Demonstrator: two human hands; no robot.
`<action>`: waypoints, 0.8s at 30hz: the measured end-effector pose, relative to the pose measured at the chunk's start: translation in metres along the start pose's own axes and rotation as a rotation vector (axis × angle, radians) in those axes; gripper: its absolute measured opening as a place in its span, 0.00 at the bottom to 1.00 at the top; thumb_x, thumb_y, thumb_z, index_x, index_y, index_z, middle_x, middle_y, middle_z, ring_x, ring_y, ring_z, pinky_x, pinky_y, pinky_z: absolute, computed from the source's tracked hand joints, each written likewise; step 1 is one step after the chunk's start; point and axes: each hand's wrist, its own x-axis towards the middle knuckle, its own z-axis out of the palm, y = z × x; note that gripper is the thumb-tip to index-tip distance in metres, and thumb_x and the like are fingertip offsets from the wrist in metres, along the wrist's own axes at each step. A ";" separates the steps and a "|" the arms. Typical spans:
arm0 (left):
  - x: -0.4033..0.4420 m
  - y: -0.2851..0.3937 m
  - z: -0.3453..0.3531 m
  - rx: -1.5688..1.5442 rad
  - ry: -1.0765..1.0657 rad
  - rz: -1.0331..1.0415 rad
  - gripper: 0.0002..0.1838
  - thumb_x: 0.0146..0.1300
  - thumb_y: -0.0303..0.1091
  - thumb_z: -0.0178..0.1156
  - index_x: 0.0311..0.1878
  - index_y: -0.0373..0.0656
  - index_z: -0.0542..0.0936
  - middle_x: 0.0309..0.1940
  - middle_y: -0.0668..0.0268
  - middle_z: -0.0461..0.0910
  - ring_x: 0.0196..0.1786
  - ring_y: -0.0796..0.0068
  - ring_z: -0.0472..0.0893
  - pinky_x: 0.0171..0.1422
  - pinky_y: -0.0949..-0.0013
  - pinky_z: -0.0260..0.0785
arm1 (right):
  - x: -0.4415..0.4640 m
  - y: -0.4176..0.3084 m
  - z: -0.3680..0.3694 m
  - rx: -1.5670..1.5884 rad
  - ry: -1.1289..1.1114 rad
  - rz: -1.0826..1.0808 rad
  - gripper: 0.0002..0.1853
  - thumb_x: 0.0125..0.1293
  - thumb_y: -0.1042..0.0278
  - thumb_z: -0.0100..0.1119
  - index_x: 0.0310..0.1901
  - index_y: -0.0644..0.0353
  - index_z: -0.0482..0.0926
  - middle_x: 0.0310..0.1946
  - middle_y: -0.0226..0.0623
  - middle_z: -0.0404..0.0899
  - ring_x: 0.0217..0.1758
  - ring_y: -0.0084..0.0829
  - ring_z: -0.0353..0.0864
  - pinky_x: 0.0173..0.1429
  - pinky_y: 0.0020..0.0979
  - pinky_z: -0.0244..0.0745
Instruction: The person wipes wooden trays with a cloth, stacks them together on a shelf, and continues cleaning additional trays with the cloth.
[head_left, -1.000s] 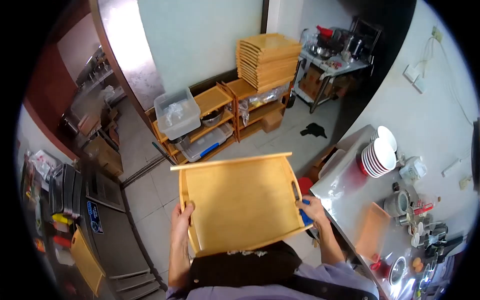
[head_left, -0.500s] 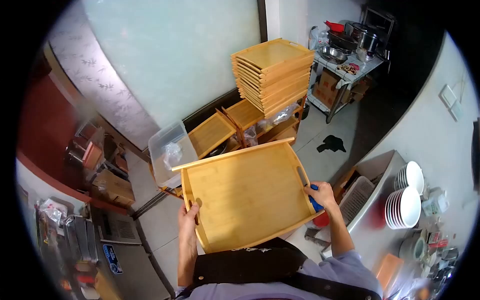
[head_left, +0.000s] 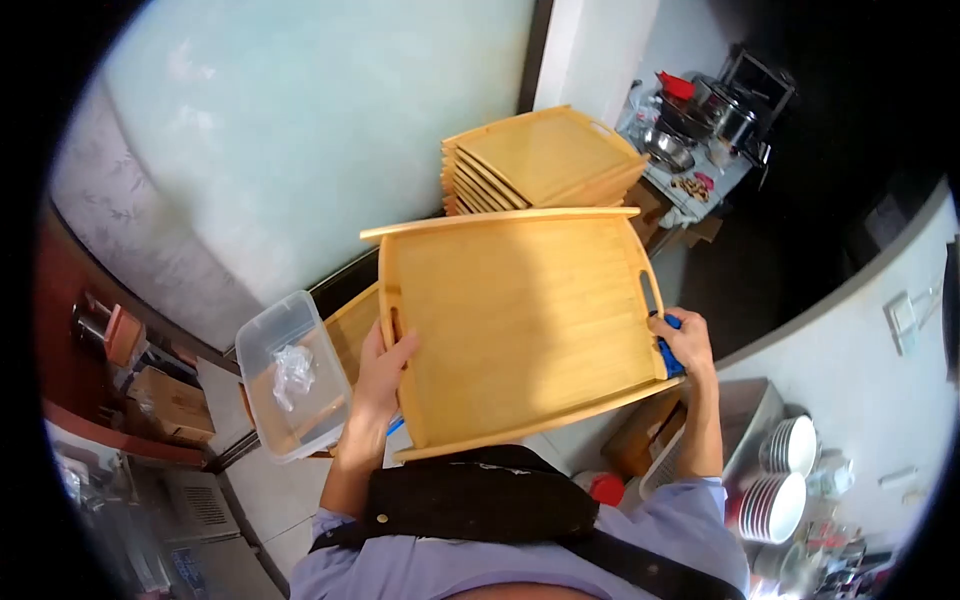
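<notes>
- Left grip (head_left: 383, 372) is closed on the left end of the tray (head_left: 520, 325), with the thumb over the rim beside the handle slot.
- Right grip (head_left: 688, 342) is closed on the other end, fingers bent round the rim, with a blue cloth (head_left: 671, 350) pinched between the hand and the wood.
- Just below the tray's lower edge lies the dark apron (head_left: 480, 497), over light purple sleeves.
- Between the two hands, the tray is up off any support, tilted so that its inner face shows; a shadow falls across its left part.
- Beyond its lower right edge, low down, shows a red lid (head_left: 605, 488).
- To the left of the left hand stands a clear bin (head_left: 252, 362) with a crumpled plastic bag (head_left: 293, 375) inside.
- At the right, two stacks of bowls, one (head_left: 778, 508) nearer and one (head_left: 791, 446) just behind it, lie near the wall.
- Behind the tray's upper edge rises a stack of trays (head_left: 550, 155); the held tray hides its lower part.
- At the far left is a cardboard box (head_left: 170, 405).
- Farthest off, a table (head_left: 722, 185) carries a steel bowl (head_left: 668, 150), pots (head_left: 735, 125) and a red item (head_left: 676, 85) too small to make out.
</notes>
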 end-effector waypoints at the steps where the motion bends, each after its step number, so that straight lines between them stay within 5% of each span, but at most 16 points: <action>1: 0.021 0.004 0.007 -0.047 -0.030 0.012 0.21 0.64 0.28 0.56 0.61 0.39 0.70 0.48 0.66 0.77 0.47 0.77 0.78 0.49 0.71 0.72 | 0.023 -0.009 -0.001 -0.046 0.027 -0.046 0.16 0.56 0.58 0.63 0.32 0.66 0.84 0.18 0.35 0.79 0.22 0.24 0.78 0.31 0.31 0.73; 8: 0.148 0.013 0.045 -0.181 -0.162 -0.044 0.22 0.66 0.25 0.54 0.63 0.39 0.66 0.53 0.64 0.76 0.54 0.73 0.77 0.57 0.66 0.71 | 0.169 -0.033 -0.022 -0.052 0.036 -0.116 0.12 0.55 0.63 0.64 0.31 0.65 0.84 0.16 0.32 0.77 0.20 0.21 0.74 0.28 0.28 0.70; 14: 0.227 0.012 0.086 0.027 -0.107 -0.149 0.21 0.64 0.26 0.57 0.61 0.39 0.69 0.51 0.65 0.77 0.50 0.74 0.76 0.54 0.69 0.69 | 0.325 -0.051 -0.044 -0.159 -0.074 -0.230 0.12 0.54 0.62 0.62 0.29 0.65 0.82 0.16 0.33 0.76 0.21 0.22 0.75 0.28 0.28 0.68; 20: 0.348 -0.023 0.130 0.218 -0.003 -0.092 0.23 0.60 0.28 0.61 0.60 0.38 0.73 0.47 0.65 0.79 0.49 0.73 0.75 0.56 0.68 0.67 | 0.510 -0.048 -0.036 -0.372 -0.128 -0.341 0.18 0.47 0.55 0.63 0.30 0.65 0.84 0.20 0.44 0.81 0.25 0.35 0.82 0.35 0.33 0.74; 22: 0.363 -0.018 0.141 0.352 -0.089 -0.104 0.34 0.58 0.33 0.62 0.67 0.31 0.64 0.71 0.48 0.50 0.70 0.57 0.58 0.70 0.59 0.59 | 0.538 -0.046 -0.026 -0.344 -0.157 -0.375 0.19 0.47 0.55 0.63 0.30 0.65 0.84 0.20 0.46 0.81 0.26 0.37 0.82 0.35 0.34 0.74; 23: 0.369 -0.024 0.146 0.450 -0.031 -0.090 0.39 0.58 0.35 0.62 0.69 0.32 0.59 0.71 0.47 0.49 0.71 0.54 0.54 0.72 0.57 0.55 | 0.550 -0.045 -0.020 -0.360 -0.168 -0.357 0.13 0.51 0.62 0.61 0.29 0.66 0.83 0.18 0.34 0.79 0.22 0.25 0.76 0.29 0.30 0.69; 24: 0.377 -0.031 0.150 0.549 0.029 -0.077 0.43 0.57 0.37 0.63 0.72 0.32 0.53 0.72 0.46 0.48 0.73 0.51 0.51 0.74 0.54 0.52 | 0.570 -0.038 -0.016 -0.450 -0.180 -0.407 0.13 0.51 0.62 0.61 0.29 0.67 0.83 0.18 0.33 0.78 0.22 0.24 0.76 0.29 0.30 0.69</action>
